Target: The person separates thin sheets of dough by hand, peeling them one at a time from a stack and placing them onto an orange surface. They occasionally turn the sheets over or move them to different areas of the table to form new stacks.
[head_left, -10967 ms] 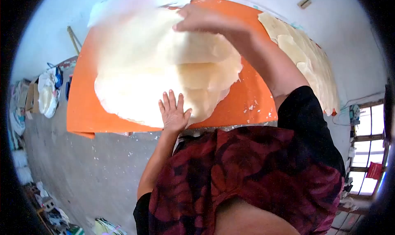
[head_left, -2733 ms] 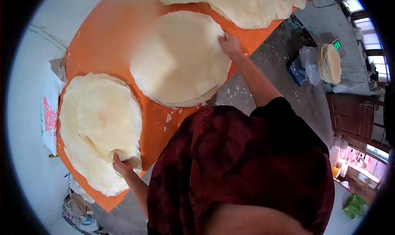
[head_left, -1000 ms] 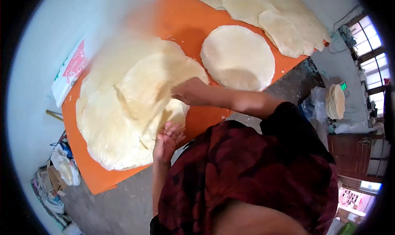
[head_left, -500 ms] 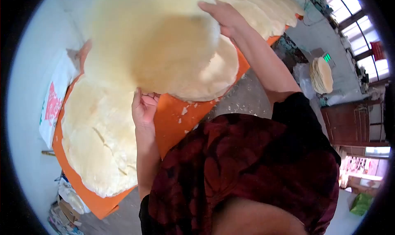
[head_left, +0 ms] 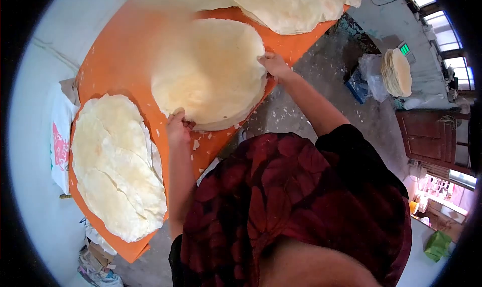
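Note:
A large, thin, round flatbread [head_left: 216, 66] lies over the middle stack on the orange table. My left hand [head_left: 179, 128] pinches its near left edge. At its right edge, my right hand [head_left: 275, 66] has the rim between thumb and fingers. Edges of more flatbreads [head_left: 226, 122] show beneath it on the near side. To the left of my left hand lies another pile of flatbreads [head_left: 115, 166], creased on top. A further pile [head_left: 286, 8] rests at the far end. Part of the view at upper left is blurred.
Crumbs and flakes lie on the orange tabletop [head_left: 118, 68] and the grey floor [head_left: 321, 81]. A printed white sack [head_left: 60, 146] leans by the left wall. At right, a short stack of flatbreads [head_left: 395, 73] stands beside a green lit display [head_left: 404, 49].
The flatbread, held up between both hands before, has come down onto the middle stack. My right hand has moved lower, and the left pile is uncovered.

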A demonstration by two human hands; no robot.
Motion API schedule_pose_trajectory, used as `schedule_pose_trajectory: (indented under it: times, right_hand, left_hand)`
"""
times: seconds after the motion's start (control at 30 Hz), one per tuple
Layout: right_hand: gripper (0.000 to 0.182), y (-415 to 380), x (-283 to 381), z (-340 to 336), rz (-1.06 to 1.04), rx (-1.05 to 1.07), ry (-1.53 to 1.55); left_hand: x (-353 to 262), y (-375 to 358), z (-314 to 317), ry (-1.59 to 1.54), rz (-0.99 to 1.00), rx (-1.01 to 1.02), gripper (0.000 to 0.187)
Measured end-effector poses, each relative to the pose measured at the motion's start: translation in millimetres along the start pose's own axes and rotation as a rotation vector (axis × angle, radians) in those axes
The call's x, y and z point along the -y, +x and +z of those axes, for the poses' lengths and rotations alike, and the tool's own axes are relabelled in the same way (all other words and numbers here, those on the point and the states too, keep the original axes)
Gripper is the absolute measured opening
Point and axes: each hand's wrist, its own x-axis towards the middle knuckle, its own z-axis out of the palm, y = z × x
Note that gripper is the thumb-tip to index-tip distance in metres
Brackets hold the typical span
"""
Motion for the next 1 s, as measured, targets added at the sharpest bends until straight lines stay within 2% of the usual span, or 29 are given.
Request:
schedule_pose_trajectory:
  times: [0.03,0.13,0.23,0.33,0.43,0.53,0.63,0.73,1.0]
  right_hand:
    - [0.022,-5.1,4.8,-0.2,0.017,0.006,-0.028]
    - [0.024,11.0,-28.2,-3.8,-0.142,0.028,-0.037]
    - [0.024,7.7,-22.7,-5.2,-0.057,0.052,-0.028]
    - [0.029,6.4,-22.5,-6.6,-0.226,0.064,-0.271]
    - [0.042,-30.4,4.0,-0.1,-0.374,-0.19,-0.844]
    - [0.055,-38.8,6.4,6.9,-0.535,-0.3,-1.037]
    - [0.046,-27.6,-8.0,8.9,-0.649,-0.274,-1.172]
    - [0.043,-28.0,-13.1,12.1,-0.59,-0.306,-1.347]
    - [0.04,-22.1,-25.0,4.2,-0.708,-0.35,-1.342]
  left_hand:
    - [0.9,-4.3,-0.3,0.014,0.014,-0.012,0.014]
    - [14.5,-7.9,-10.8,-0.023,-0.063,0.008,0.015]
    - [19.5,-2.6,-12.3,-0.041,-0.072,-0.057,0.016]
    - [12.9,-12.5,-4.2,-0.027,-0.062,-0.069,0.016]
    - [21.0,-11.1,-9.1,0.317,0.141,-0.12,0.02]
    - [30.0,-14.8,-12.6,0.604,0.51,-0.231,0.025]
    - [26.5,-17.1,-4.1,0.242,0.277,-0.312,0.031]
    - [17.9,-5.3,-14.0,0.183,0.135,-0.324,0.028]
    - [-15.1,-5.7,-5.1,0.226,-0.031,-0.295,0.023]
